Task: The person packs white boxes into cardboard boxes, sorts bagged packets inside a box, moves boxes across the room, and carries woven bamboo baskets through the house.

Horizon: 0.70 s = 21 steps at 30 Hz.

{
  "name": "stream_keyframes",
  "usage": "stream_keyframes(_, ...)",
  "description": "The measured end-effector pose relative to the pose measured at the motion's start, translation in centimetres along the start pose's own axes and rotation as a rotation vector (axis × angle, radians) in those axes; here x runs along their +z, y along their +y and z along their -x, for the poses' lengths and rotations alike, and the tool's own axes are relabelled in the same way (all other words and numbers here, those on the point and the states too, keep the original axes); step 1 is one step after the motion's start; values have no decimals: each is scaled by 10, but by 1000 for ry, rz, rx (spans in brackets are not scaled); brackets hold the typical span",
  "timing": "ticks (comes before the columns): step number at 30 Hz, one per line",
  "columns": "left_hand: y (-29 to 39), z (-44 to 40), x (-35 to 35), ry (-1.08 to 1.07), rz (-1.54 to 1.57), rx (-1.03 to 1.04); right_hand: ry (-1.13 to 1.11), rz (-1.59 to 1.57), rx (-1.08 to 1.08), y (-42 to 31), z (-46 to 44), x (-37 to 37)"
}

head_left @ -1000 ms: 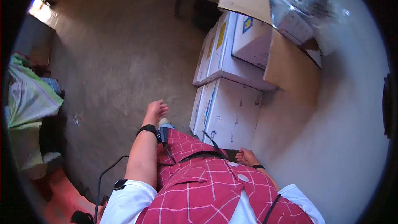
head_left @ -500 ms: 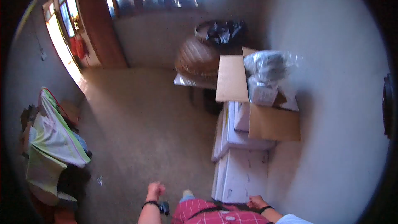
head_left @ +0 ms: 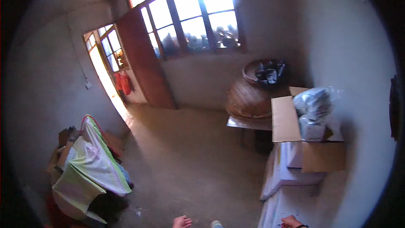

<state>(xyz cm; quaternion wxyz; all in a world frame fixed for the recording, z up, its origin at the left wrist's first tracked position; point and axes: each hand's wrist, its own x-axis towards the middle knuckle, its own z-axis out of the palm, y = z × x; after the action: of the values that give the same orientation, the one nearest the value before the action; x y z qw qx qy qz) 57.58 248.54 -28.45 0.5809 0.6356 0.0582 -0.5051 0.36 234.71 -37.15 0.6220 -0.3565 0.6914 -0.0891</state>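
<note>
At the bottom edge of the view my left hand [head_left: 182, 222] hangs over the floor, its fingers loosely curled with nothing in them. My right hand [head_left: 290, 221], a dark band at its wrist, is also curled and holds nothing visible. It is nearest to a stack of white boxes [head_left: 295, 200], which it overlaps in view; contact cannot be made out. On that stack stands an opened cardboard box [head_left: 322, 157] with its flaps spread. Plastic-wrapped grey items [head_left: 313, 103] stick up out of it.
A big brown jar [head_left: 249, 97] with a black plastic bag [head_left: 270, 72] on top stands at the back right. An open umbrella [head_left: 99, 166] leans over piled things at the left. Beyond the bare concrete floor [head_left: 198, 156], a brown door [head_left: 145, 59] stands beside a bright doorway.
The view has tilted up and turned left, so the room's contents sit lower and further right. Both hands now show only at the bottom edge; neither has taken hold of anything.
</note>
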Motion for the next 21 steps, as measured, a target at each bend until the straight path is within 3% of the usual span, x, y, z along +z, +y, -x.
stream_keyframes(1, 21, -15, 0, -111, 34, 33, 16, 32, -29, -12, 6, 17)
stream_keyframes(4, 99, -74, 22, -111, -94, 151, 87, 127, 98, -48, 2, 58)
stream_keyframes(5, 145, -60, 36, -160, -122, 245, -4, 16, -1, -78, 36, 72)
stream_keyframes(7, 235, -9, 64, -227, -126, 430, -63, 137, -99, -122, 34, 103)
stream_keyframes(9, 308, 37, 71, -379, -51, 673, -172, 114, -168, -145, -14, 129)
stream_keyframes(10, 341, 62, 72, -443, -46, 806, -305, -44, -263, -152, -21, 134)
stream_keyframes(11, 365, 87, 73, -504, 8, 929, -302, 13, -159, -176, -46, 151)
stream_keyframes(12, 383, 115, 71, -565, 57, 1054, -295, 73, -56, -199, -71, 171)
stream_keyframes(13, 400, 143, 69, -609, 72, 1203, -199, 168, -153, -226, -60, 195)
stream_keyframes(15, 420, 202, 73, -652, 108, 1489, -452, 93, -84, -244, -119, 210)
stream_keyframes(17, 429, 244, 74, -712, 122, 1722, -434, 155, -110, -279, -116, 226)
stream_keyframes(19, 453, 272, 78, -1075, -121, 1692, -426, 214, -128, -320, -94, 249)
stream_keyframes(20, 466, 282, 76, -1179, -262, 1625, -330, 246, -112, -333, -87, 260)
stream_keyframes(21, 466, 286, 74, -1156, -316, 1691, -236, 282, -96, -340, -87, 267)
